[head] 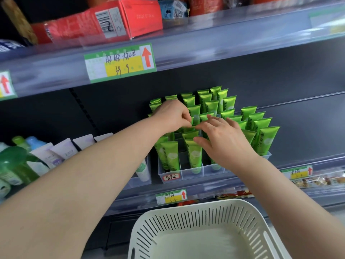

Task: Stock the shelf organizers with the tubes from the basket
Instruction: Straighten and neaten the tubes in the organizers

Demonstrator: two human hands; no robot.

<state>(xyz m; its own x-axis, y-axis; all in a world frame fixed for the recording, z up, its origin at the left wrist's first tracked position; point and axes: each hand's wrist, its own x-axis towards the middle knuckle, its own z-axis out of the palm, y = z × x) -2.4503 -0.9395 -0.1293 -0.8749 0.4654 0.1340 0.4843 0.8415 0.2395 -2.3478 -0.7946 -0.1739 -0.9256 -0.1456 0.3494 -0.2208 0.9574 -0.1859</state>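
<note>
Head view: left hand [170,114] pinches flat crimped end of glossy green plastic tube [188,128] above clear divided shelf organizer [186,171]; right hand [222,139] fingers spread, steadying neighbouring tubes. White slotted basket [201,217] appears empty. Tubes likely light, squashy, slick; grip crimp.

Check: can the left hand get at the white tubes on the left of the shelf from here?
Probably yes. The left hand is pinching a green tube with the right hand, but the white tubes stand uncovered beside its forearm; nothing blocks them.
</note>
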